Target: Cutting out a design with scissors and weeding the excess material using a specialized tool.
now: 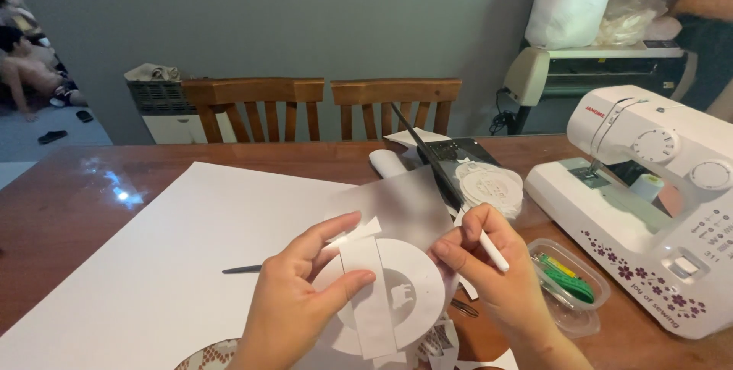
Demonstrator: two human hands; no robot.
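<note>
My left hand [294, 297] pinches a white paper ring [416, 290] with a white paper strip [366, 294] laid across it; thumb and fingers close on the strip. My right hand [492, 267] holds a thin white pen-like stick [492, 250] between its fingers and touches the ring's right edge. A sheet of translucent paper [401, 202] lies behind the ring. Both hands hover over a large white sheet [175, 255] on the brown wooden table [53, 217].
A white sewing machine [649, 194] stands at the right. A clear plastic box with green items [569, 282] sits beside it. A round white disc [489, 187], a black tablet and a dark tool [244, 269] lie nearby. Two wooden chairs [256, 106] stand behind.
</note>
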